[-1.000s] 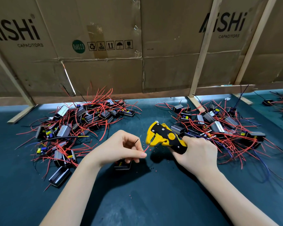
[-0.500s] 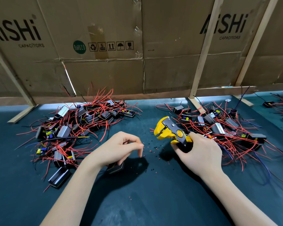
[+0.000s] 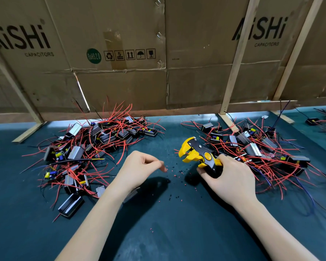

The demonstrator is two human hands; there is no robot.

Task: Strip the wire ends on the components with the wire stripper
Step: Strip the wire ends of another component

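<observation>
My right hand [image 3: 230,179] grips the black handles of the yellow and black wire stripper [image 3: 196,153], whose jaws point left and stand apart from my left hand. My left hand [image 3: 139,170] hovers over the dark mat with curled fingers, thumb and forefinger close together. A black component [image 3: 133,193] shows partly beneath that wrist and seems held by the lower fingers; its wires are hidden. One heap of black components with red wires [image 3: 94,146] lies to the left, another heap [image 3: 252,147] to the right behind the stripper.
Small red and black insulation scraps [image 3: 177,174] dot the dark green mat [image 3: 177,223] between my hands. A cardboard wall [image 3: 158,81] with wooden struts [image 3: 233,72] closes off the back. More wired parts [image 3: 320,121] lie at the far right.
The stripper has pulled away to the right from my left hand and tilted up. My left hand drifted slightly left, the component moving with it under the wrist.
</observation>
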